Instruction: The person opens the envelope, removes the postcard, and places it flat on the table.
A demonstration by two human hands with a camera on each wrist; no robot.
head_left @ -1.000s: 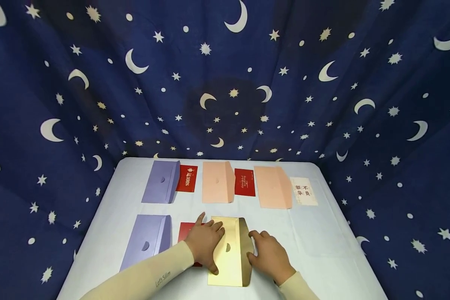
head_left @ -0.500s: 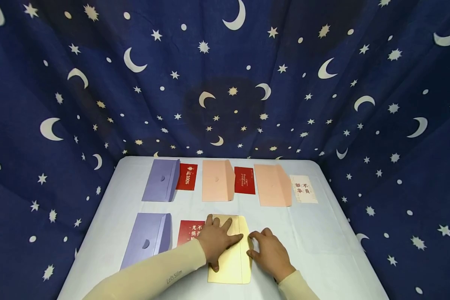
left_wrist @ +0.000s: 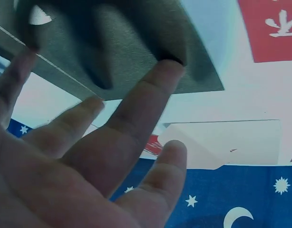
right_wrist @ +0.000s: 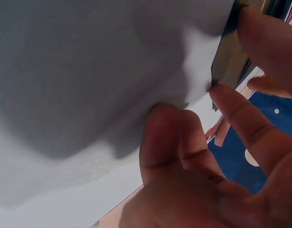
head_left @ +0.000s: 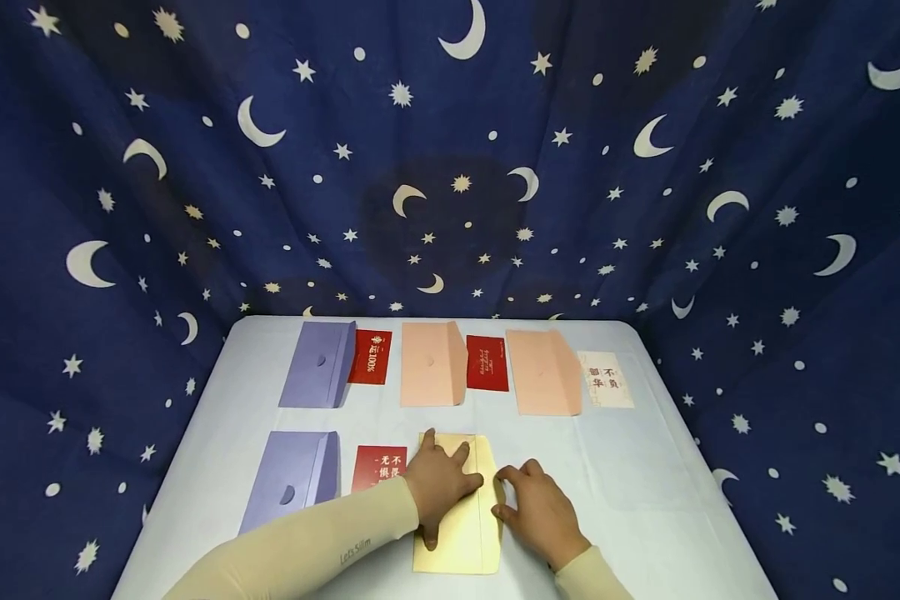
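Observation:
A gold envelope lies at the front middle, its long narrow flap to the right. Across it my left hand rests with fingers spread, the thumb pointing down its left side. In the left wrist view the envelope looks dark grey, with the spread fingers over it. At the flap's right edge, my right hand holds on with bent index finger and thumb. The right wrist view has those two fingertips at separate spots along the dark edge, the other fingers curled.
A red card lies left of the gold envelope, partly under my left sleeve. Purple envelopes stand in the left column. Two peach envelopes, red cards and a cream card form the back row on the white table.
My left hand has shifted right across the gold envelope, uncovering part of the red card. The flap has turned from dark brown to bright gold. My right hand stays at its edge.

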